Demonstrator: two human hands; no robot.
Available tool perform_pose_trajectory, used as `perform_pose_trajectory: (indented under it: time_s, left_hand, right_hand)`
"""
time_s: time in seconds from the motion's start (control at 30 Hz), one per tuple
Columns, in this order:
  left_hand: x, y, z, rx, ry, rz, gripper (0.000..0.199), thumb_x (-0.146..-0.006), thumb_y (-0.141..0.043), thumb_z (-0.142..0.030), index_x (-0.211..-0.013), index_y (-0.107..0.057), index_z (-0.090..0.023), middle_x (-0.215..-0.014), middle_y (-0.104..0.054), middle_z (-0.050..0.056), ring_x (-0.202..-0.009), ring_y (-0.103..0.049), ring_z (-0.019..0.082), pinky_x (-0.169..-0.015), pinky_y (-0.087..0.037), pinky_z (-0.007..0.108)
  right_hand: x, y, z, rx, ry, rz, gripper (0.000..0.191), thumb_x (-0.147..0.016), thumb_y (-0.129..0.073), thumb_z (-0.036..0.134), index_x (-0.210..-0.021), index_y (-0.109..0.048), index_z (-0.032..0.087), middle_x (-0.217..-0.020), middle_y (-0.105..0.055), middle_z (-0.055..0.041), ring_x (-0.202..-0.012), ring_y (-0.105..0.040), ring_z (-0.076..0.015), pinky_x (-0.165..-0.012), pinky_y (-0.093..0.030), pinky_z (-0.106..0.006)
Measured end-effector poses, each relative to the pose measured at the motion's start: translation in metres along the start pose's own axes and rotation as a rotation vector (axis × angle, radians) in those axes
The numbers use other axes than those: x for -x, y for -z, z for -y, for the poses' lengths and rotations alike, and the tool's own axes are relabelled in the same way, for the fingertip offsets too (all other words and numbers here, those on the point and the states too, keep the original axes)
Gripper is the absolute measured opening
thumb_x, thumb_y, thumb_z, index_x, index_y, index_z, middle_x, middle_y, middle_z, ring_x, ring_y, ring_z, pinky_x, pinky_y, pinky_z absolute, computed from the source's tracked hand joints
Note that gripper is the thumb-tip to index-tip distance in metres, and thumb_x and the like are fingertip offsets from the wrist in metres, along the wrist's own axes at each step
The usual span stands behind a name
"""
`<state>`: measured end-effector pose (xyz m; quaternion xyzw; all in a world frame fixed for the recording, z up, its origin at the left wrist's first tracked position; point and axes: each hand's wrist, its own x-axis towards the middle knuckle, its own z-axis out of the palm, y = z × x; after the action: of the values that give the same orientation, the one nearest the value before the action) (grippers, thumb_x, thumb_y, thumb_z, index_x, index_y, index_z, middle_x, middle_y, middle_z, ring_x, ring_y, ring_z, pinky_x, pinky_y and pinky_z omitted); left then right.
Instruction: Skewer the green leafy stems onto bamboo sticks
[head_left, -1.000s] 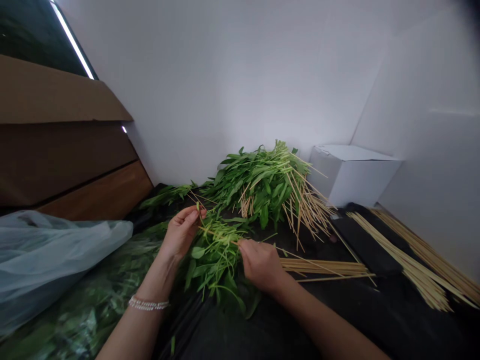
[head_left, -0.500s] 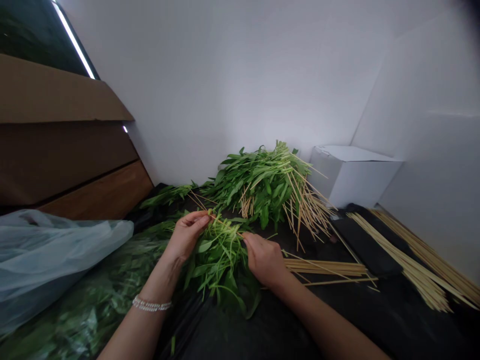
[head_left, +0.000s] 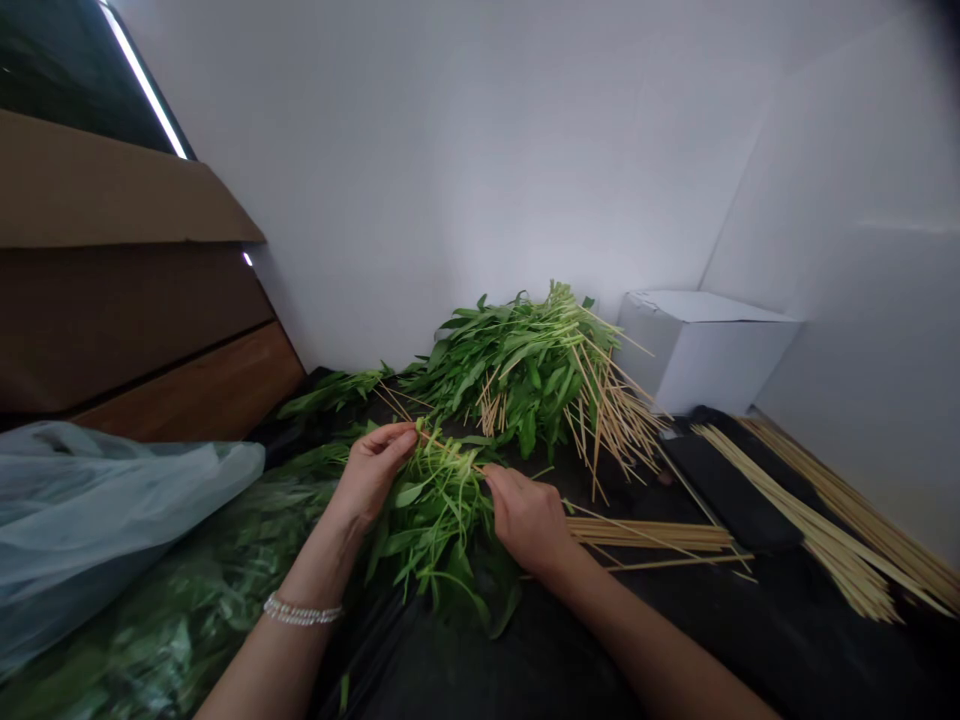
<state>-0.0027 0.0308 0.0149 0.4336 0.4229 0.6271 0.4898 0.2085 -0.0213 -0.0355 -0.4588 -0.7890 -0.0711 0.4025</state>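
Observation:
Between my two hands runs a thin wooden skewer [head_left: 444,446] with leafy green stems [head_left: 435,520] threaded along it, their leaves hanging down. My left hand [head_left: 379,468] pinches the skewer's left end between thumb and fingers, beside the outermost stem. My right hand [head_left: 529,515] is closed around the skewer's right end; its fingertips partly hide the stick. A beaded bracelet [head_left: 302,610] circles the left wrist. Just beyond my hands lies a pile of skewered greens [head_left: 517,360], with bare stick ends [head_left: 619,420] poking out on its right side.
Bundles of bare skewers lie right of my hand [head_left: 652,535] and farther right [head_left: 802,520], near a black flat case [head_left: 739,490]. A white box [head_left: 705,345] stands behind. Bagged greens [head_left: 187,580], a clear plastic bag [head_left: 112,510] and a cardboard box [head_left: 120,310] occupy the left.

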Motion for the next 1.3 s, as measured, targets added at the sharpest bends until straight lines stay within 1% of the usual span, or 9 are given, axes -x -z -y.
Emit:
perform_pose_trajectory:
  time_s: [0.33,0.47,0.63,0.9,0.97,1.03,1.17,1.23,1.3]
  left_hand:
    - [-0.002,0.004,-0.001,-0.032,0.005,-0.003,0.033,-0.046,-0.09,-0.031,-0.072,-0.075,-0.017,-0.066,-0.073,0.002,-0.061,-0.063,0.013,-0.062,-0.049,0.024]
    - [-0.005,0.01,-0.003,-0.047,0.024,0.048,0.032,-0.045,-0.09,-0.032,-0.069,-0.074,-0.017,-0.066,-0.072,0.003,-0.063,-0.065,0.016,-0.065,-0.052,0.028]
    - [-0.005,0.016,-0.006,-0.063,0.084,0.105,0.029,-0.044,-0.09,-0.028,-0.066,-0.075,-0.018,-0.062,-0.071,0.003,-0.057,-0.062,0.014,-0.057,-0.049,0.025]
    - [-0.001,0.01,-0.005,-0.161,0.113,0.155,0.03,-0.042,-0.091,-0.031,-0.064,-0.074,-0.017,-0.064,-0.07,0.002,-0.056,-0.059,0.012,-0.056,-0.046,0.023]
    - [0.001,0.012,-0.007,-0.175,0.098,0.181,0.033,-0.043,-0.091,-0.035,-0.066,-0.074,-0.018,-0.065,-0.07,0.003,-0.056,-0.06,0.013,-0.057,-0.047,0.025]
    - [0.002,0.016,-0.01,-0.182,0.088,0.26,0.04,-0.043,-0.09,-0.044,-0.07,-0.075,-0.018,-0.066,-0.07,0.004,-0.057,-0.061,0.015,-0.058,-0.048,0.028]
    - [0.003,0.022,-0.015,-0.058,0.034,0.455,0.069,-0.043,-0.073,-0.077,-0.076,-0.076,-0.016,-0.069,-0.069,0.009,-0.063,-0.061,0.02,-0.059,-0.05,0.032]
    - [0.002,0.02,-0.013,0.024,0.029,0.435,0.073,-0.051,-0.061,-0.084,-0.075,-0.076,-0.017,-0.068,-0.069,0.01,-0.064,-0.062,0.021,-0.061,-0.051,0.034]
    - [0.0,0.016,-0.007,-0.049,0.029,0.383,0.063,-0.065,-0.059,-0.077,-0.079,-0.076,-0.018,-0.073,-0.071,0.011,-0.068,-0.064,0.023,-0.066,-0.052,0.035]
  right_hand:
    - [0.0,0.001,-0.001,0.068,0.046,-0.018,0.027,-0.092,-0.04,0.014,-0.105,-0.063,0.017,-0.074,-0.065,-0.0027,-0.062,-0.061,-0.014,-0.055,-0.039,-0.024]
    - [0.0,0.001,-0.002,0.085,0.073,-0.019,0.028,-0.09,-0.04,0.012,-0.106,-0.063,0.018,-0.072,-0.064,-0.0023,-0.061,-0.059,-0.0136,-0.055,-0.038,-0.024]
    - [0.001,0.0,-0.001,0.094,0.08,-0.023,0.027,-0.09,-0.041,0.014,-0.105,-0.063,0.018,-0.071,-0.064,-0.0016,-0.058,-0.058,-0.013,-0.054,-0.036,-0.024]
    - [0.003,-0.002,-0.001,0.095,0.084,0.022,0.027,-0.086,-0.044,0.01,-0.105,-0.062,0.017,-0.072,-0.063,-0.0014,-0.059,-0.059,-0.0142,-0.054,-0.035,-0.025]
    - [0.003,-0.004,-0.001,0.085,0.098,0.002,0.024,-0.087,-0.044,0.01,-0.102,-0.061,0.017,-0.072,-0.063,-0.0013,-0.058,-0.058,-0.0137,-0.054,-0.035,-0.025]
    - [0.004,-0.004,0.001,0.07,0.15,-0.03,0.021,-0.089,-0.042,0.011,-0.098,-0.06,0.016,-0.07,-0.061,-0.001,-0.057,-0.057,-0.013,-0.055,-0.034,-0.025]
    - [0.004,0.002,0.009,0.019,0.371,-0.066,0.023,-0.09,-0.034,0.012,-0.09,-0.057,0.016,-0.064,-0.056,-0.0005,-0.054,-0.051,-0.0138,-0.052,-0.03,-0.028]
    - [0.005,0.005,0.014,0.004,0.448,-0.092,0.024,-0.089,-0.032,0.013,-0.087,-0.055,0.017,-0.061,-0.053,0.0,-0.052,-0.048,-0.0145,-0.051,-0.027,-0.03]
    - [0.006,0.007,0.018,-0.001,0.492,-0.098,0.021,-0.088,-0.033,0.015,-0.085,-0.054,0.018,-0.06,-0.052,0.0003,-0.052,-0.046,-0.0146,-0.05,-0.026,-0.03]
